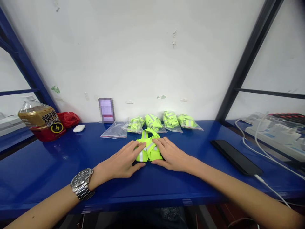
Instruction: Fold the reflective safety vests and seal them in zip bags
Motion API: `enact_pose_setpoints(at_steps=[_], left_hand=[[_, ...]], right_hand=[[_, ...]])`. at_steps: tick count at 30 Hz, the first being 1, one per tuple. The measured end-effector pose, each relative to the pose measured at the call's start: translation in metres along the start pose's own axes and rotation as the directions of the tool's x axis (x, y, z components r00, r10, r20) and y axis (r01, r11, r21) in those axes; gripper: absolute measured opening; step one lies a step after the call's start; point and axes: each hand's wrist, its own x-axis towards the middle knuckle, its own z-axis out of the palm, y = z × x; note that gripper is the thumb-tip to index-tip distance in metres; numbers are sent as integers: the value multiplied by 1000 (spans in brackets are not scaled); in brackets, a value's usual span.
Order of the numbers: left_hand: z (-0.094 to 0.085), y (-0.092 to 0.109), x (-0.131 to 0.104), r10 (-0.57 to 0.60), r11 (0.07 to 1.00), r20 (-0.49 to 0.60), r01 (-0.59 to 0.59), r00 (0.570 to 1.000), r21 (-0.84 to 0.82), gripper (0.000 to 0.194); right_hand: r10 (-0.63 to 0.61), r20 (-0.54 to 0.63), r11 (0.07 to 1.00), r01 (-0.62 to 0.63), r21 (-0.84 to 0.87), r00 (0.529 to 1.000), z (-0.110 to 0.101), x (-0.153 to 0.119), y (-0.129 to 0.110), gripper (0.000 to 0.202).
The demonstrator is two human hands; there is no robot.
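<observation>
A folded neon-yellow reflective vest (149, 149) lies on the blue table, with a strap loop sticking up at its back. My left hand (126, 159) grips its left side, thumb at the near edge and fingers on top. On the right side my right hand (170, 154) holds it in the same way. Behind it, against the wall, several similar yellow bundles (153, 122) sit in clear zip bags. A flat clear zip bag (114, 130) lies to their left, with nothing yellow in it.
At the left stand a large drink bottle (41, 119), a red plastic bag (69, 119) and a white earbud case (79, 128). A phone-like screen (106, 110) leans on the wall. A black phone (235, 156) with a white cable lies right, near power strips (278, 130).
</observation>
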Motion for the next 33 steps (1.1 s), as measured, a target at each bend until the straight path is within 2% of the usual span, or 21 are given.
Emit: enact_pose_setpoints(at_steps=[5, 14, 18, 20, 24, 28, 31, 33], left_hand=[[1, 3, -6, 10, 1000, -5, -10, 1000, 0, 54], [-5, 0, 4, -69, 988, 108, 83, 992, -131, 37], [-9, -7, 13, -62, 977, 115, 84, 991, -194, 38], [-9, -11, 17, -76, 972, 109, 98, 991, -212, 39], [-7, -24, 24, -159, 953, 114, 182, 981, -242, 42], [1, -45, 32, -239, 913, 99, 259, 966, -314, 47], [10, -58, 39, -282, 886, 144, 315, 948, -339, 53], [15, -61, 42, -304, 894, 124, 328, 944, -306, 53]], right_hand=[[-11, -18, 1000, 11, 9, 1000, -1, -3, -4, 65], [177, 60, 937, -187, 296, 982, -5, 7, -3, 47], [281, -1, 952, -278, 130, 960, -8, 13, -3, 51], [293, -24, 953, -290, 86, 956, -7, 17, -1, 51], [308, 6, 926, -302, 226, 951, -1, 30, 7, 51], [386, 21, 863, -369, 344, 922, 6, 49, 17, 55], [464, 116, 799, -471, 373, 878, 9, 61, 26, 59], [510, 167, 761, -533, 370, 844, 9, 65, 31, 60]])
